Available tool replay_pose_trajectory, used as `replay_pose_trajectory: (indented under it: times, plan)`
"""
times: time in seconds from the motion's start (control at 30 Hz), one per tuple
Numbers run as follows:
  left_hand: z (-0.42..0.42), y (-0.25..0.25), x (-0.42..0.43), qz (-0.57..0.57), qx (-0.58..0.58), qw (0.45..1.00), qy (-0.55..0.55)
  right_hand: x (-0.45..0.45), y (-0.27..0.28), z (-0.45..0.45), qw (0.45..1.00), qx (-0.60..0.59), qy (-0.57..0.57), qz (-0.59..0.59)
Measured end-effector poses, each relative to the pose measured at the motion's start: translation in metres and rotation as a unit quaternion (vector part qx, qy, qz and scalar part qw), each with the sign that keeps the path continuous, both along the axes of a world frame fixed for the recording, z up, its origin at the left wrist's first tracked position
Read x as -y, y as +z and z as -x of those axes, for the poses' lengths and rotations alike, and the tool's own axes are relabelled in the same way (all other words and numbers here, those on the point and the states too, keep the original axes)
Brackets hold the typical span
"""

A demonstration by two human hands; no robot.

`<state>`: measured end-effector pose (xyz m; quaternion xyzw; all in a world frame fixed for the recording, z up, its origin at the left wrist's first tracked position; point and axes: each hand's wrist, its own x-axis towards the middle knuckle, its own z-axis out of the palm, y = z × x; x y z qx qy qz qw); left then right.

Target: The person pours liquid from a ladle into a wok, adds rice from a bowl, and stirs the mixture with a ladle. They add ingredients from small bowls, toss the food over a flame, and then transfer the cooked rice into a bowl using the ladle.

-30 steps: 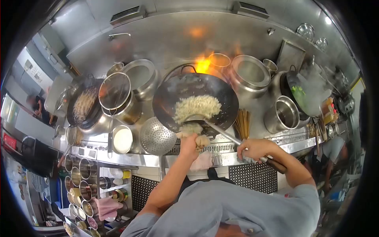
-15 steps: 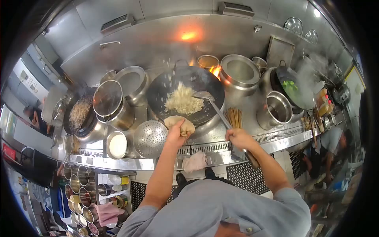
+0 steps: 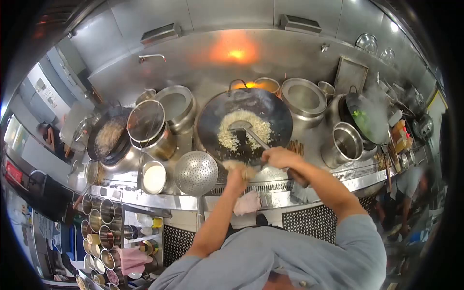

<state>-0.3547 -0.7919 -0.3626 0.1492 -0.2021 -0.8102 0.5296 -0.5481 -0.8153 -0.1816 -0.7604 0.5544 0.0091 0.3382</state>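
A large black wok (image 3: 212, 108) sits on the middle burner with pale rice (image 3: 261, 130) spread in an arc inside it. My left hand (image 3: 237, 178) is closed on a beige cloth (image 3: 249, 172) at the wok's near edge. My right hand (image 3: 281, 158) grips the handle of a metal ladle (image 3: 241, 125), whose bowl lies on the rice. Orange flame (image 3: 250, 85) shows behind the wok's far handle.
A perforated strainer (image 3: 195, 173) and a pot of white contents (image 3: 154, 179) stand left of the wok. Lidded pots (image 3: 303, 96) are behind. A steaming wok (image 3: 360, 116) is right, near an empty-looking steel pot (image 3: 348, 141). A co-worker (image 3: 408, 186) is far right.
The tossed rice has landed and spread across the wok. My right hand and the ladle have moved toward the wok's centre. The flame beside the wok has shrunk.
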Motion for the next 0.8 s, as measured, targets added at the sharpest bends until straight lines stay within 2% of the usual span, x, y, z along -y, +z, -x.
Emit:
replay_pose_trajectory:
  times: [0.07, 0.1, 0.13, 0.2, 0.27, 0.33, 0.37, 0.4, 0.43, 0.5, 0.53, 0.57, 0.6, 0.67, 0.73, 0.77, 0.8]
  plan:
    - [0.003, -0.001, -0.049, -0.137, 0.076, 0.987, 0.046, 0.004, -0.029, 0.011, 0.991, 0.013, 0.057, 0.123]
    - [0.009, 0.04, -0.061, -0.169, 0.111, 0.977, 0.071, -0.028, 0.048, 0.001, 1.0, 0.003, 0.007, 0.029]
    - [0.014, 0.095, -0.082, -0.202, 0.145, 0.964, 0.097, -0.038, 0.073, 0.007, 0.999, -0.001, 0.03, 0.019]
    - [0.01, 0.127, -0.078, -0.21, 0.151, 0.959, 0.119, -0.028, 0.042, 0.04, 0.987, 0.046, 0.134, 0.074]
    - [0.002, 0.123, -0.036, -0.174, 0.134, 0.97, 0.102, -0.037, 0.099, 0.003, 0.991, -0.072, 0.043, -0.105]
    - [-0.002, 0.096, -0.002, -0.185, 0.174, 0.963, 0.089, -0.017, 0.056, -0.008, 0.995, -0.093, 0.0, -0.042]
    - [-0.005, -0.001, 0.013, 0.056, -0.03, 0.998, -0.001, -0.014, 0.035, -0.007, 0.993, -0.116, -0.024, -0.027]
    - [-0.001, 0.002, -0.017, -0.004, 0.04, 0.999, 0.024, -0.011, 0.027, -0.004, 0.989, -0.137, -0.053, -0.004]
    - [0.0, 0.021, -0.056, -0.063, 0.11, 0.991, 0.048, -0.011, 0.03, 0.009, 0.994, -0.086, -0.06, 0.013]
    - [-0.001, 0.042, -0.064, -0.096, 0.113, 0.988, 0.049, -0.011, 0.035, 0.041, 0.997, 0.011, -0.066, 0.042]
    - [-0.014, 0.046, -0.06, -0.079, 0.054, 0.995, 0.023, -0.024, 0.074, 0.042, 0.982, 0.075, -0.15, -0.082]
    - [-0.025, 0.055, -0.054, -0.075, 0.082, 0.994, 0.019, -0.023, 0.078, 0.058, 0.962, 0.125, -0.19, -0.15]
    - [-0.036, 0.063, -0.048, -0.071, 0.11, 0.991, 0.015, -0.025, 0.09, 0.066, 0.957, 0.123, -0.215, -0.15]
    - [-0.055, 0.094, -0.023, -0.078, 0.341, 0.936, 0.05, -0.017, 0.086, 0.086, 0.959, 0.112, -0.233, -0.118]
    - [-0.036, 0.039, -0.044, 0.025, 0.526, 0.813, 0.248, -0.01, 0.097, 0.095, 0.963, 0.086, -0.238, -0.095]
    - [-0.03, 0.029, -0.047, 0.045, 0.539, 0.791, 0.288, -0.002, 0.085, 0.096, 0.974, 0.047, -0.217, -0.041]
    - [-0.024, 0.02, -0.049, 0.064, 0.552, 0.765, 0.327, 0.011, 0.066, 0.092, 0.976, 0.025, -0.209, -0.061]
